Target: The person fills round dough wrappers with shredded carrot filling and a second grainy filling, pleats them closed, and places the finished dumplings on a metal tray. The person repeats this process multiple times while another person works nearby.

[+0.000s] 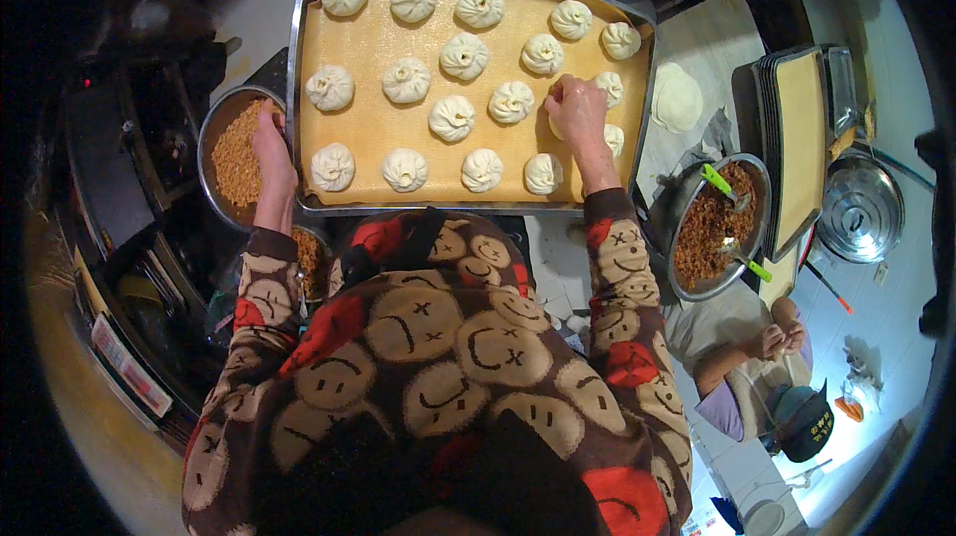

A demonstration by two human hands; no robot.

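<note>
A metal tray (478, 209) lined with tan sheet lies before me, with several pleated dough buns (452, 118) spaced over it. My right hand (581, 114) is over the right part of the tray, its fingers curled down. A pale edge shows under that hand, seemingly a bun mostly hidden by it. Two other buns, one of them this bun (613, 140), are partly covered by the hand. My left hand (275, 151) is between the tray's left edge and a metal bowl (207, 163) of crumbly orange-brown filling (237, 155). Its fingertips are partly hidden, so its grip is unclear.
Right of the tray are flat dough rounds (677, 98) and a large bowl (762, 237) of dark filling with green-handled spoons (717, 179). Beyond are stacked trays (798, 148) and a metal lid (859, 211). Another person (754, 387) works with dough at lower right.
</note>
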